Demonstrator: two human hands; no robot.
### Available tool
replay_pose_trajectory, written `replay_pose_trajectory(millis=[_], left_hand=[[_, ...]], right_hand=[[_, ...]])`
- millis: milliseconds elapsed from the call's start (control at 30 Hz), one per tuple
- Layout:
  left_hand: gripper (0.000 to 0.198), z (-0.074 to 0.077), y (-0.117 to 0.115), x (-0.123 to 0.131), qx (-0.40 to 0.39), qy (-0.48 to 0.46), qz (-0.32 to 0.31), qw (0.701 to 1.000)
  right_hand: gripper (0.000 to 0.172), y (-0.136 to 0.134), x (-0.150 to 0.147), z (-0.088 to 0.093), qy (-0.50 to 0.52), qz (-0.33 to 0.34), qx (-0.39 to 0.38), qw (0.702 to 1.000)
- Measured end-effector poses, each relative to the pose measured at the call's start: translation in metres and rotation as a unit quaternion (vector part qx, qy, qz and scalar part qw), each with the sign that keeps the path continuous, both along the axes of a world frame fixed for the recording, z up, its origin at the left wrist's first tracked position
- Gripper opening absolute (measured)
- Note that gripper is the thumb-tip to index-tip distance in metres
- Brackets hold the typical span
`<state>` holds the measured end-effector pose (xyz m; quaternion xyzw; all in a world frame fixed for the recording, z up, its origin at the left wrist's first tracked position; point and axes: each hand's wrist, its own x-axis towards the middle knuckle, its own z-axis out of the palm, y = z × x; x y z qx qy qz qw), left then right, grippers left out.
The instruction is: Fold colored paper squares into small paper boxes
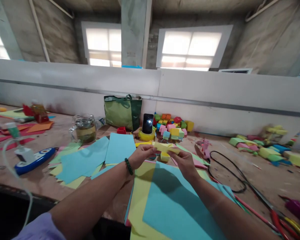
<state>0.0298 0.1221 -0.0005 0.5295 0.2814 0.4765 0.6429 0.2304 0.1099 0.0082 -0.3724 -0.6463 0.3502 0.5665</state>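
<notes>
While both hands meet above the front half of the tabletop (277,176), a narrow yellow paper strip (167,147) spans the gap between them, raised over the sheets. The left hand (143,155) has its grip pinched on the strip's left end; the right hand (186,163) has its grip pinched on the other end. Just beyond the strip sits a small yellow box (165,156). Under the forearms, a large blue sheet (165,213) lies over a yellow sheet (139,193), both reaching the front edge. To the left, loose blue paper (83,161) overlaps other colours and crowds that side; a glass mug (85,130) stands behind it. Toward the back edge come a phone (148,123) propped upright, a cluster of folded paper pieces (175,128) and a green bag (122,112). On the right, a black cable (240,191) loops near the right forearm, and brown surface shows between it and the folded shapes (272,151) toward the right edge. A red-handled tool (276,220) lies by the front right corner.
</notes>
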Motion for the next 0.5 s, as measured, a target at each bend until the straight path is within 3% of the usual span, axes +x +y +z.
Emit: replay_pose_trajectory(millis=[133, 267, 367, 500], left_hand=[[0.061, 0.002, -0.008, 0.005, 0.011, -0.014, -0.036, 0.999], [0.031, 0.005, -0.014, 0.007, 0.049, 0.004, -0.004, 0.999], [0.027, 0.007, -0.017, 0.01, 0.053, 0.002, 0.028, 0.998], [0.032, 0.01, -0.021, 0.013, 0.042, 0.002, 0.049, 0.998]], right_hand=[[0.014, -0.007, 0.002, 0.0, -0.063, 0.01, 0.086, 0.994], [0.008, -0.011, 0.003, 0.001, -0.087, -0.022, 0.167, 0.982], [0.017, -0.009, 0.003, 0.001, -0.013, -0.063, 0.127, 0.99], [0.028, -0.011, 0.0, 0.004, 0.045, -0.002, -0.034, 0.998]])
